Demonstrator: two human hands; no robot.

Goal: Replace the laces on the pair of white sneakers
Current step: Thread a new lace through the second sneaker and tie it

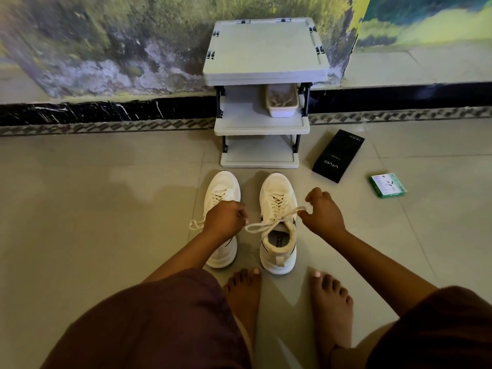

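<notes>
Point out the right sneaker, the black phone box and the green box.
right sneaker (pixel 278 193): head view, on its toe cap.
black phone box (pixel 338 155): head view, middle of its top face.
green box (pixel 388 185): head view, middle of its printed top.

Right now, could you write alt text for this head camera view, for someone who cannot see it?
A person's left hand and right hand pinch the cream laces of the right-hand white sneaker, beside its pair on a beige tiled floor. Behind stand a grey plastic rack, a black phone box and a small green box.
</notes>
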